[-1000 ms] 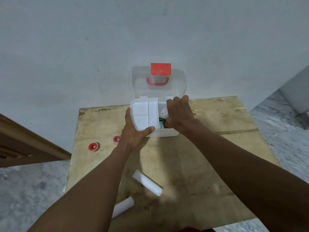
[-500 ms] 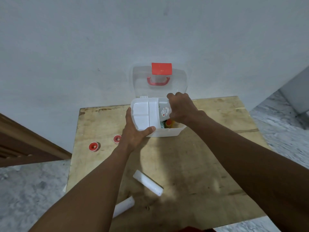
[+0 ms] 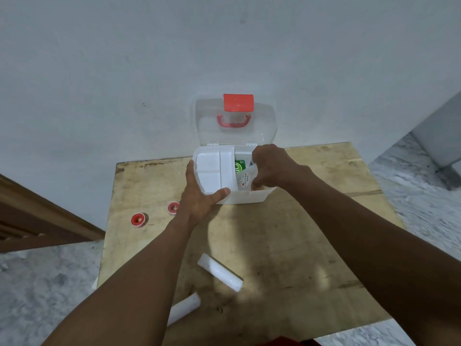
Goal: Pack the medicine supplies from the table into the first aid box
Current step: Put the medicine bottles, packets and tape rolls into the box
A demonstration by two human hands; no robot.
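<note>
The white first aid box (image 3: pixel 245 197) stands open at the table's far edge, its clear lid (image 3: pixel 264 126) with a red latch and handle leaning on the wall. My left hand (image 3: pixel 199 196) grips the white inner tray (image 3: pixel 212 171) over the box's left half. My right hand (image 3: pixel 269 168) reaches into the right half and holds a white packet (image 3: pixel 245 179) with red print, tilted. A green-labelled pack (image 3: pixel 240 166) lies inside. Two red tape rolls (image 3: pixel 138 219) (image 3: pixel 173 207) and two white bandage rolls (image 3: pixel 219 272) (image 3: pixel 183 309) lie on the table.
The wooden table (image 3: pixel 287 245) stands against a pale wall. A brown wooden piece (image 3: pixel 37 221) slants at the left. Marble-patterned floor (image 3: pixel 424 191) shows on both sides.
My right hand has drawn back toward the box's front with the white packet, tilting it, which uncovers the green-labelled pack. My left hand stays on the tray.
</note>
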